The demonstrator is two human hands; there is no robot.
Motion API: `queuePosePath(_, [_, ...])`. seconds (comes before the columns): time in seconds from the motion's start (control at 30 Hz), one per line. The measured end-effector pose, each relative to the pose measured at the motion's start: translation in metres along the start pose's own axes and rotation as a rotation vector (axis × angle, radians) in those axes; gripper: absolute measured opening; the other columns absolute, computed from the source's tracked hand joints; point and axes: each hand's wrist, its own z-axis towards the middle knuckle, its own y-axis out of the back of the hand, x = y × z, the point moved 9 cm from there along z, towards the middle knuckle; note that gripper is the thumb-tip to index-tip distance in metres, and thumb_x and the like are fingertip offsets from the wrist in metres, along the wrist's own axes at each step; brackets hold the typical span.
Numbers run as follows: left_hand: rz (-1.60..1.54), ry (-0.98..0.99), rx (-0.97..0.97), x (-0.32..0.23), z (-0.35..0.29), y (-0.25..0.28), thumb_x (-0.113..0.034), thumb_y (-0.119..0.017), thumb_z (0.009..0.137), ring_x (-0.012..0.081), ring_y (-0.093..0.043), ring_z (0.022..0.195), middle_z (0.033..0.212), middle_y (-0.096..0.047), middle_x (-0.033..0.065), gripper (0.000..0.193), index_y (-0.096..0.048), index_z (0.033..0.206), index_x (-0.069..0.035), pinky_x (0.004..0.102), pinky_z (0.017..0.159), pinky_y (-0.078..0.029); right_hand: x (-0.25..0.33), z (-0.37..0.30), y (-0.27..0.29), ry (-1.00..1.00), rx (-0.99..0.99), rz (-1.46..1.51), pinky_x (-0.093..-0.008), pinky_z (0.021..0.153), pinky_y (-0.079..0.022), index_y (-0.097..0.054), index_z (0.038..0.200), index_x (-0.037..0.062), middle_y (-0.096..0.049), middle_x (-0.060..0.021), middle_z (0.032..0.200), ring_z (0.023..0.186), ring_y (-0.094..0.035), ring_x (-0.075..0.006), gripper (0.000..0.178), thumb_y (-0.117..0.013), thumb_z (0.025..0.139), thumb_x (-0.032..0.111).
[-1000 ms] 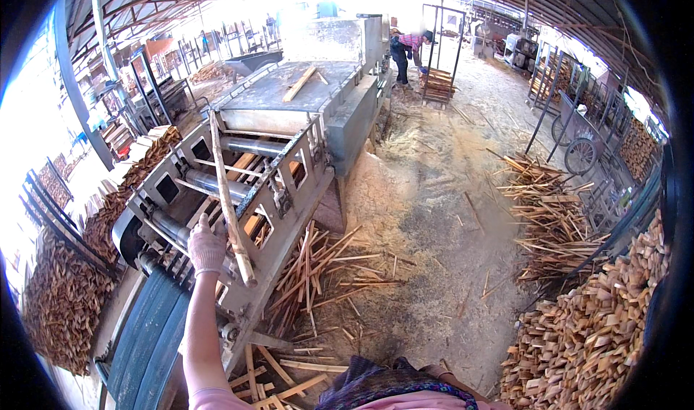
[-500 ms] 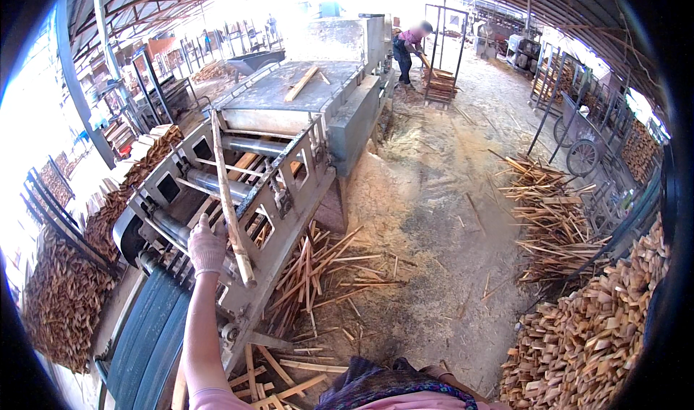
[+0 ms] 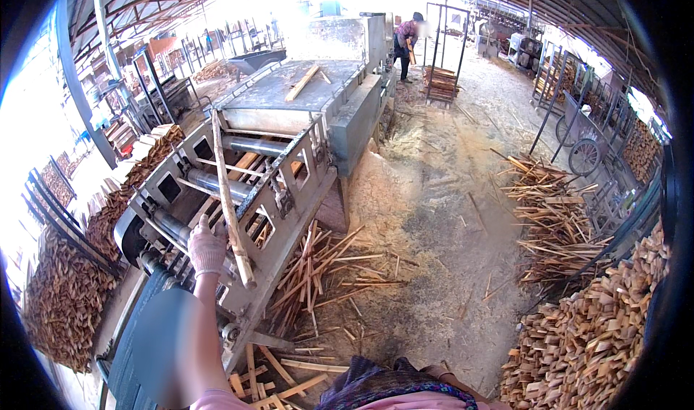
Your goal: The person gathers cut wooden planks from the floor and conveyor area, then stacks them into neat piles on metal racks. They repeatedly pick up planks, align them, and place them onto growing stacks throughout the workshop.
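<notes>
My left hand (image 3: 207, 246), in a pale knitted glove, reaches forward over the infeed end of a long grey roller machine (image 3: 340, 131). Its fingers look stretched out near a metal roller (image 3: 172, 228) and the end of a wooden board; whether they touch the board is hard to tell. Just right of the hand, a peeled wooden pole (image 3: 230, 200) lies slanting across the machine's frame. Below my forearm runs a blue-green belt (image 3: 137, 330), partly blurred. My right hand does not show.
Loose wood strips (image 3: 311, 272) litter the floor beside the machine. Stacked wood pieces (image 3: 593, 330) rise at right, with a strip pile (image 3: 549, 215) beyond. A handcart (image 3: 582, 153) stands farther back. Another person (image 3: 406, 45) is beside a metal rack (image 3: 441, 84) of boards.
The other person has straightened up from bending at the rack and now holds a piece of wood. My left hand stays in nearly the same place.
</notes>
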Motion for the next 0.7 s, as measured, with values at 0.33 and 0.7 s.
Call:
queuePosePath(0.33, [-0.029,0.005,-0.005,-0.001,0.0,0.0,-0.041,-0.062,0.098,0.0411,-0.065,0.11,0.116,-0.07,0.0244,0.056,-0.059,0.135,-0.001,0.0492,0.098,-0.05,0.002,-0.006,0.009,-0.056,0.013,0.032,-0.0383,0.106,-0.048,-0.071,0.133,0.0182,-0.068,-0.0145,0.134,0.124,-0.064,-0.0334,0.057,-0.059,0.091,0.055])
queuePosePath(0.7, [0.021,-0.001,-0.003,-0.003,0.0,0.003,-0.042,-0.061,0.098,0.04,-0.065,0.111,0.116,-0.07,0.0242,0.057,-0.059,0.137,0.0,0.0489,0.098,-0.05,-0.005,0.006,0.006,-0.028,0.022,0.072,-0.0393,0.106,-0.048,-0.07,0.134,0.0167,-0.069,-0.0149,0.133,0.122,-0.066,-0.0329,0.055,-0.058,0.093,0.051])
